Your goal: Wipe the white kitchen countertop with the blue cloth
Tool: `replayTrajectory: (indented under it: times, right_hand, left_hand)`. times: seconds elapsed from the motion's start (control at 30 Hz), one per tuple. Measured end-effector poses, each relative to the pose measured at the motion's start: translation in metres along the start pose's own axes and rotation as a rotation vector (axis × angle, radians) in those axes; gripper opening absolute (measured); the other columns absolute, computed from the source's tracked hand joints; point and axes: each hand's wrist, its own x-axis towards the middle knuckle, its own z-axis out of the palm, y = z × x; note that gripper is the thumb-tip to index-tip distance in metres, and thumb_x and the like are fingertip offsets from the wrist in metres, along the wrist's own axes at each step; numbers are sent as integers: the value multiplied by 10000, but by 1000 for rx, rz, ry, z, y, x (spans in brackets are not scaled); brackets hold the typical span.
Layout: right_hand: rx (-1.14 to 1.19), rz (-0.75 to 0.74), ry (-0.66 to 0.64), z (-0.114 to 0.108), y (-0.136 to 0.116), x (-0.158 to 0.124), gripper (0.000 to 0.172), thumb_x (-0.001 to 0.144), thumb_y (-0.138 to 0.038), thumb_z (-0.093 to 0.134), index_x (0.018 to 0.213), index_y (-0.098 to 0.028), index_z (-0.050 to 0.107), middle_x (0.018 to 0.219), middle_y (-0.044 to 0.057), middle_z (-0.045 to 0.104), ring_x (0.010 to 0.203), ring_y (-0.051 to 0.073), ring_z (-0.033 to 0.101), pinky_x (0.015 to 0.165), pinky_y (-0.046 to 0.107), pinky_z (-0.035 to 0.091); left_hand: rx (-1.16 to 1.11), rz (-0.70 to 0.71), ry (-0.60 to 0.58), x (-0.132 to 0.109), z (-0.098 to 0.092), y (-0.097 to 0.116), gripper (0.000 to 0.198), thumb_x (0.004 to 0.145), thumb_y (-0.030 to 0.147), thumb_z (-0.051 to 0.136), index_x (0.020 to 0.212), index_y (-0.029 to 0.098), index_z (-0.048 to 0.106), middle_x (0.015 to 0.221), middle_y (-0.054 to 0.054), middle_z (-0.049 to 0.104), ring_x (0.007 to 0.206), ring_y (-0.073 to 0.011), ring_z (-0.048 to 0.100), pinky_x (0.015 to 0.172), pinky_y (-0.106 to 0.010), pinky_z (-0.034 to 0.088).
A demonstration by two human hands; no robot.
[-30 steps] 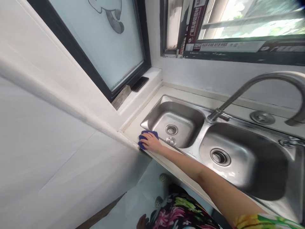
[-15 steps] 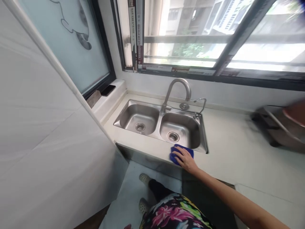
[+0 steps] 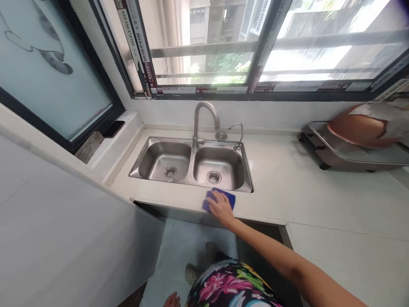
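Note:
My right hand [image 3: 221,209] presses a blue cloth [image 3: 230,198] onto the pale countertop [image 3: 179,197], just in front of the right basin. Its fingers lie over the cloth, which shows on both sides of them. Behind is a steel double sink [image 3: 191,168] with a curved tap [image 3: 196,123] standing between the basins. At the bottom edge of the view, my left hand [image 3: 173,300] hangs low beside my body, mostly cut off. Its visible fingers are loosely bent and slightly apart, and nothing shows in them.
A thin bent spout [image 3: 242,134] rises at the sink's back right corner. A cooker-like appliance [image 3: 361,160] with a reddish-brown pot [image 3: 358,125] stands on the right. On the left ledge lies a dark phone-like slab [image 3: 114,128]. A white panel [image 3: 79,230] bounds the left; a window [image 3: 204,51] is behind.
The view has swung right, showing more of the appliance. My right hand and the cloth have slid a little along the sink's front edge. More of my left hand shows.

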Motion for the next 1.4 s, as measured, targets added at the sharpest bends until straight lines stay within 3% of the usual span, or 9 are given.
replayTrajectory:
  times: [0.1,0.23,0.4,0.53,0.87,1.0,1.1,1.23,1.4]
  right_hand:
    - [55,-52,-26,16,-37,31,293,933,-298,540,1200,-288,659,1428,100,545,1380,275,433,1154,537,335]
    - [121,-100,-57,18,-53,49,324,938,-348,563,1246,-277,633,1482,108,507,1412,272,402,1176,510,310]
    - [212,-165,-76,-10,-10,21,467,942,-392,549,1395,-276,537,1554,106,431,1457,261,353,1211,507,276]
    - [201,-78,-53,-42,50,-23,501,944,-377,539,1434,-274,508,1572,107,406,1474,267,333,1222,532,255]
    - [19,281,-22,-116,196,-115,507,941,-308,495,1447,-273,513,1581,81,399,1483,251,324,1227,522,246]
    - [-51,423,-34,-129,234,-150,522,957,-353,447,1476,-307,475,1593,50,384,1481,238,325,1233,518,226]
    - [-204,675,-8,-140,263,-181,526,962,-367,407,1481,-301,467,1595,60,380,1474,259,325,1228,561,189]
    - [-349,1053,85,-152,275,-195,550,963,-396,355,1485,-259,461,1600,77,367,1493,345,235,1198,634,183]
    - [-376,1323,277,-128,249,-141,591,968,-362,279,1474,-118,462,1559,222,373,1458,427,245,1124,731,199]
  left_hand:
    - [-16,43,-34,8,20,30,614,308,852,664,623,328,615,762,-90,741,914,-385,735,888,-507,542]
    - [-11,305,-77,4,56,103,733,516,847,651,935,247,700,1094,-140,751,1135,-319,679,1053,-452,496]
    - [171,782,-60,-18,123,208,597,863,684,490,1119,178,676,1159,-142,734,1137,-267,679,1077,-463,501]
    - [388,991,-79,-29,180,255,460,969,511,386,1138,192,670,1170,-111,731,1135,-227,673,1082,-433,498]
    - [926,1446,-194,0,268,296,475,972,389,414,1341,133,567,1438,-163,567,1407,-267,456,1183,-508,378]
    - [1016,1485,-150,19,294,320,516,954,389,427,1377,118,544,1470,-179,534,1434,-303,415,1201,-559,313]
    - [1055,1487,-157,33,307,333,526,954,375,414,1389,105,536,1441,-185,561,1419,-314,433,1189,-562,321]
    - [1090,1560,-182,45,312,334,500,970,347,383,1346,86,584,1385,-203,602,1387,-342,466,1176,-575,314]
    - [1092,1606,-223,48,312,332,490,983,340,368,1330,92,608,1378,-196,608,1371,-345,479,1174,-577,301]
